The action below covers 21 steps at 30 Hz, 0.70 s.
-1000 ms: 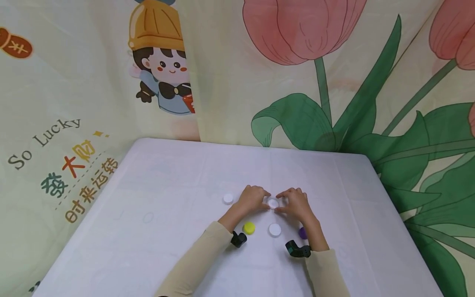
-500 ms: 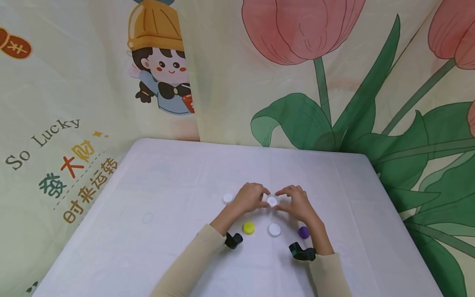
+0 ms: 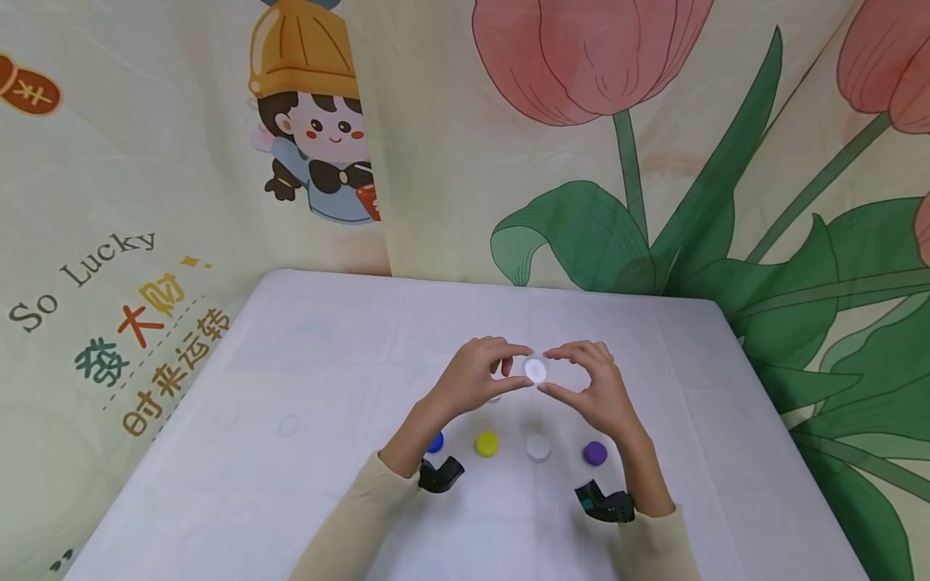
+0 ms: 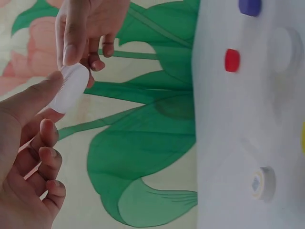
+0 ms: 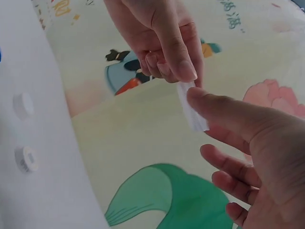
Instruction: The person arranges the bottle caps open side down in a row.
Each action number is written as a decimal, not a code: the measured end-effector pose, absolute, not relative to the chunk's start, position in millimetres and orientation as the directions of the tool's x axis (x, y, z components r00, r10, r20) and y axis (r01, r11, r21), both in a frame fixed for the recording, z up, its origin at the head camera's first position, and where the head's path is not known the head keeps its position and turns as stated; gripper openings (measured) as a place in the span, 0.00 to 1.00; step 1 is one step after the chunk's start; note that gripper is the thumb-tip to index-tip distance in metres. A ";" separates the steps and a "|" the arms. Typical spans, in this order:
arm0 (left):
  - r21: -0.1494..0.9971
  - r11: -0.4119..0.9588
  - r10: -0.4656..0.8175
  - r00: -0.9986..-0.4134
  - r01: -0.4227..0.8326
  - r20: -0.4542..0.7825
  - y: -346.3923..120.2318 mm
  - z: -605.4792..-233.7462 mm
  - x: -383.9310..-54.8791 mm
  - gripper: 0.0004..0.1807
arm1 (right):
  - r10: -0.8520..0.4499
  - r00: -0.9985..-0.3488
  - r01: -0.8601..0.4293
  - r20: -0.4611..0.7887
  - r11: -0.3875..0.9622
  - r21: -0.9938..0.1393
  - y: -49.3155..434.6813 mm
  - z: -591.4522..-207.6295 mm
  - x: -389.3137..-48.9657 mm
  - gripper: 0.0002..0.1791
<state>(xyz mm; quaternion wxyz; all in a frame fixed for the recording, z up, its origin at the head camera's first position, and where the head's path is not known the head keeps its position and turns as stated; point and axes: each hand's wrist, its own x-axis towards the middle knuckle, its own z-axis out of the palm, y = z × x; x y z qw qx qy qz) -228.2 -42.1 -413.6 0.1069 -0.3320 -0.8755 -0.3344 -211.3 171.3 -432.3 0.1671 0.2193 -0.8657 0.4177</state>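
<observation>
A white ridged bottle cap (image 3: 535, 371) is up off the table between my two hands. My left hand (image 3: 475, 375) pinches one side of it with thumb and index finger. From the opposite side my right hand (image 3: 592, 387) pinches it the same way, its other fingers loosely bent. In the left wrist view the white cap (image 4: 71, 89) stands tilted, its round face partly showing. Its ridged edge faces the right wrist camera, with both thumbs on the cap (image 5: 194, 114).
A blue cap (image 3: 436, 442), a yellow cap (image 3: 487, 444), a larger white cap (image 3: 538, 449) and a purple cap (image 3: 595, 453) lie in a row on the white table (image 3: 327, 347). A red cap (image 4: 232, 60) and a small labelled white cap (image 4: 262, 183) lie beyond.
Both hands have raised the white cap up off the table, and the wrists have spread outward. The blue cap has come into view beside the left forearm; the purple cap is now fully uncovered.
</observation>
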 end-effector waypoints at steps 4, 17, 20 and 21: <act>0.546 0.484 0.490 -0.729 0.684 0.479 -45.6 -404.4 -218.1 0.21 | -0.232 -0.824 -0.557 0.517 0.503 -0.661 168.3 -417.2 -199.8 0.22; 0.562 0.398 0.460 -0.688 0.725 0.561 -50.5 -399.7 -204.8 0.22 | -0.227 -0.793 -0.606 0.566 0.388 -0.694 164.3 -417.1 -191.3 0.22; 0.572 0.387 0.456 -0.689 0.723 0.564 -50.9 -400.1 -204.2 0.22 | -0.228 -0.793 -0.607 0.566 0.388 -0.694 164.2 -417.5 -191.0 0.22; 0.582 0.381 0.454 -0.694 0.719 0.559 -51.0 -400.6 -204.1 0.22 | -0.228 -0.792 -0.607 0.567 0.390 -0.692 164.2 -417.3 -191.0 0.23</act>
